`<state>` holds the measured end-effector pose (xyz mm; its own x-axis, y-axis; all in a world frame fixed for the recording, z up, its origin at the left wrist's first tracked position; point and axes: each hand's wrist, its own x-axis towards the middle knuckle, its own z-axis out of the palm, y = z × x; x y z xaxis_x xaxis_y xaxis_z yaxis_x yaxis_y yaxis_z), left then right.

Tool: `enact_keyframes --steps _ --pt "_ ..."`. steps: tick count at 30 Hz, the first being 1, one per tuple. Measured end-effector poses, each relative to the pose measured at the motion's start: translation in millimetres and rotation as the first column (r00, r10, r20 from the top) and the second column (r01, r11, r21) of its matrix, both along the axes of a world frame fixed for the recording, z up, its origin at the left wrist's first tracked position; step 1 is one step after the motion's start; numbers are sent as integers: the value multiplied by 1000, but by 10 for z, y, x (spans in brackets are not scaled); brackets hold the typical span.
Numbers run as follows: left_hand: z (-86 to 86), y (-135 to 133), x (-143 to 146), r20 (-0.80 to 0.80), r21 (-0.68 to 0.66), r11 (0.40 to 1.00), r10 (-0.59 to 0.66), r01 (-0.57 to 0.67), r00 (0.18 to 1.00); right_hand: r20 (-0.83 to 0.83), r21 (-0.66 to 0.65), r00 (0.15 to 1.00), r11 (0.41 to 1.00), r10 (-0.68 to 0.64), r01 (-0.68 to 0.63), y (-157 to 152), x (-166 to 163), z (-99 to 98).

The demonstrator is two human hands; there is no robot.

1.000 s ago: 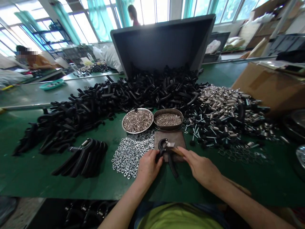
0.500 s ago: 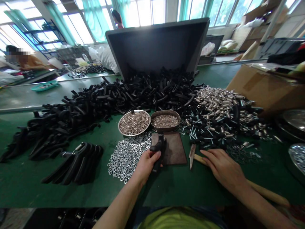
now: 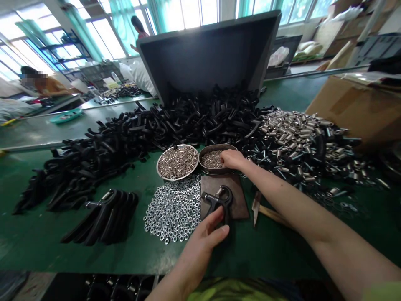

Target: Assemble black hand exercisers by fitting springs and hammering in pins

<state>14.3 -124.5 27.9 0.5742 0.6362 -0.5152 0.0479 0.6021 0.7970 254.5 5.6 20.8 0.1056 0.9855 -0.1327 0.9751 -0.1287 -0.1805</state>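
My left hand is closed around the handles of a black hand grip strengthener. Its curved head and coil spring lie over a flat metal plate. My right hand reaches across into an oval tin of tiny metal pieces; its fingertips are bent down among them, and what they pinch is hidden. Left of that tin stands a round dish of small metal pins. Many ring-shaped nuts are spread beside the plate. Under my right forearm lies a hammer, its wooden handle partly covered.
Several assembled grips stand in a row at the left. Black handles are heaped before a tipped grey bin. Springs and bolts pile up at the right near a cardboard box. Two other people are farther back.
My right hand has left the hammer handle and moved up-left into the oval tin. In my left hand, the grip strengthener has turned so its spring shows over the plate. The view has shifted slightly.
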Motion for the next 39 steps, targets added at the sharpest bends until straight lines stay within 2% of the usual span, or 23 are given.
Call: enact_keyframes --steps 2,4,5,6,8,10,11,13,16,19,23,26,29,35,37,39 --pt "51 146 -33 -65 172 983 -54 64 996 -31 -10 999 1000 -15 15 20 6 -46" --pt "88 386 16 -145 386 914 -77 128 986 -78 14 996 999 -37 38 -3 35 -64" --pt "99 537 77 -195 507 847 -67 159 979 -107 37 993 998 -49 53 -22 56 -64" --pt "103 702 160 -260 626 754 -41 200 965 -141 65 988 995 -62 71 -43 76 -59" --pt "93 1048 383 -399 803 502 54 320 916 -218 133 972 984 -85 116 -89 108 -39" --pt "57 1370 645 -561 812 278 136 513 816 -307 196 946 966 -101 166 -140 119 -16" --pt "31 1507 776 -644 763 208 157 612 749 -357 219 928 957 -105 192 -167 116 -5" --pt "-32 1718 1010 -727 687 175 148 706 671 -468 241 878 941 -102 238 -230 106 7" --pt "-128 1879 1242 -784 619 207 115 758 610 -619 246 781 926 -78 287 -343 104 2" --pt "-191 1912 1320 -793 607 242 132 757 595 -711 242 701 919 -50 310 -485 118 -11" --pt "-224 1905 1275 -750 657 280 150 700 644 -762 194 647 943 -30 272 -704 76 -33" --pt "-224 1913 1205 -691 711 318 150 627 707 -755 174 655 957 -21 231 -848 -21 -87" --pt "-195 1916 1131 -611 761 382 148 524 778 -724 182 690 965 1 189 -933 -116 -162" --pt "-69 1764 891 -415 754 573 38 321 909 -586 241 803 969 109 45 -931 -181 -197" --pt "-42 1666 759 -295 691 689 -7 218 956 -545 242 829 970 130 7 -913 -189 -181" --pt "-40 1565 611 -142 562 821 -26 103 989 -507 234 851 972 139 -20 -895 -200 -165"
